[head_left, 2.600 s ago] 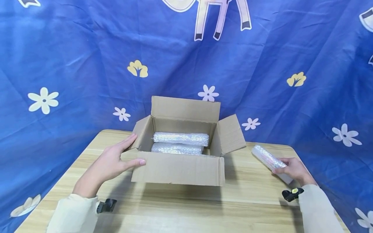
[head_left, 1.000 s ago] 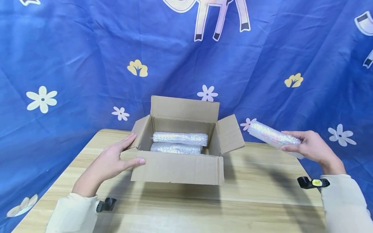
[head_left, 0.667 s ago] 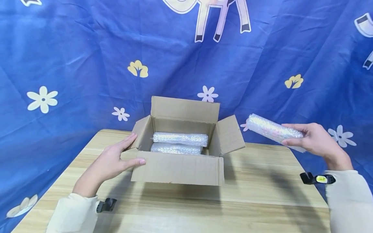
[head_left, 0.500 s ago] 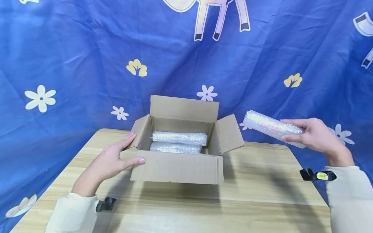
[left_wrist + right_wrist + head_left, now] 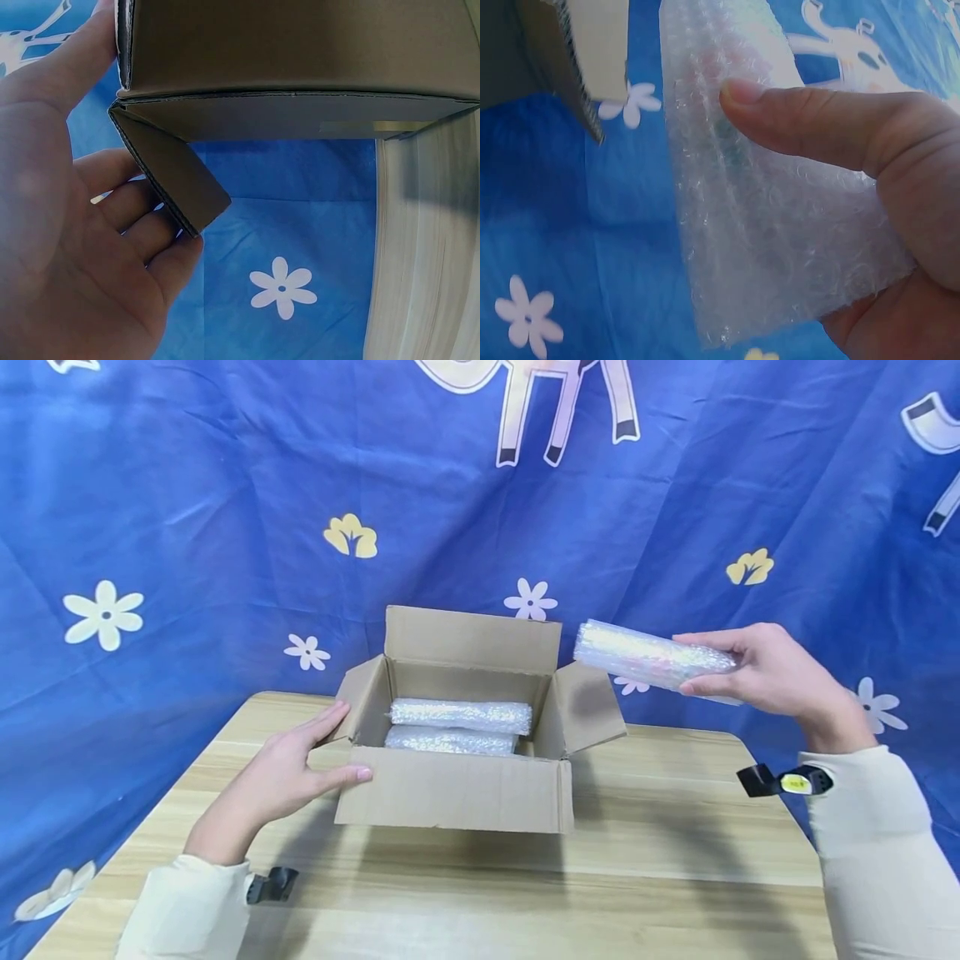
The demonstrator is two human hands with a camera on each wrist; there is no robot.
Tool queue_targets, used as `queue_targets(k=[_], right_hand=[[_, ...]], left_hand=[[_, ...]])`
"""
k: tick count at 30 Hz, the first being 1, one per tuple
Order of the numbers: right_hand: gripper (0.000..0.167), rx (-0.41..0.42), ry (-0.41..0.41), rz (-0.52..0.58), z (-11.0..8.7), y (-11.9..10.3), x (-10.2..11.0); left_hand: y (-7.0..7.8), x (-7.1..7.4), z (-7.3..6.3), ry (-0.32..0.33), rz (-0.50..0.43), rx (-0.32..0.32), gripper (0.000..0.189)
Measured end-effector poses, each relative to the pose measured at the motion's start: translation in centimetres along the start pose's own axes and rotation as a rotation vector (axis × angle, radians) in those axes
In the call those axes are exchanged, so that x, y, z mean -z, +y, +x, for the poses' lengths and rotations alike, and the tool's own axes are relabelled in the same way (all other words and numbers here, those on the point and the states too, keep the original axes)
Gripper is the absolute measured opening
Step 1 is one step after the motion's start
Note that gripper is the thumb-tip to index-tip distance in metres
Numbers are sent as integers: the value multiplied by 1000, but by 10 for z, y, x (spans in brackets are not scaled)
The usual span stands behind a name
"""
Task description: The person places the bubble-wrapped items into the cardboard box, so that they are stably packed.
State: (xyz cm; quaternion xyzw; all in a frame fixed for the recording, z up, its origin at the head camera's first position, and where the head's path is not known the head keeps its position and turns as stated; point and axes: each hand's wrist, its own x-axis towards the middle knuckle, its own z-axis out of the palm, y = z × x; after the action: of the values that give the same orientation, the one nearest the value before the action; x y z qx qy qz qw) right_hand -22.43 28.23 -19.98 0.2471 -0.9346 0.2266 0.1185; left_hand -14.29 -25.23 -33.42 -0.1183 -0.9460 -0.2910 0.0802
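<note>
An uncovered cardboard box (image 5: 454, 789) stands on the table with its flaps spread outward. Inside lie two bubble-wrapped rolls, the rear one (image 5: 461, 716) resting higher than the front one (image 5: 450, 741). My left hand (image 5: 273, 781) holds the box at its front left corner, thumb on the front flap and fingers at the left flap (image 5: 172, 169). My right hand (image 5: 772, 672) grips another bubble-wrapped roll (image 5: 648, 656) by its right end, in the air over the right flap (image 5: 588, 706). Through the wrap in the right wrist view, faint pink and green show; the contents are unclear.
The wooden table (image 5: 450, 902) reaches back to a blue curtain (image 5: 225, 527) printed with flowers and animals. Bare tabletop (image 5: 675, 768) lies to the right of the box. The right flap sticks out beneath the held roll.
My right hand has lifted the bubble-wrapped roll from the table at the right and carried it leftward, up beside the box. The left hand and the box have stayed in place.
</note>
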Motion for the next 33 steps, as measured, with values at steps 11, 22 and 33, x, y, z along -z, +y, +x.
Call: queue_targets(k=[11,22,33], right_hand=[[53,121,-65,87,31,-30,-16],[52,215,-185,101,66,-49,-39],[50,234,-272,89,96,-76,-65]], left_hand=[[0,0,0,0,-12,-4,103],[-3,-2,2,-1,-6,-10,103],[-5,-3,1,11,-9,7,103]])
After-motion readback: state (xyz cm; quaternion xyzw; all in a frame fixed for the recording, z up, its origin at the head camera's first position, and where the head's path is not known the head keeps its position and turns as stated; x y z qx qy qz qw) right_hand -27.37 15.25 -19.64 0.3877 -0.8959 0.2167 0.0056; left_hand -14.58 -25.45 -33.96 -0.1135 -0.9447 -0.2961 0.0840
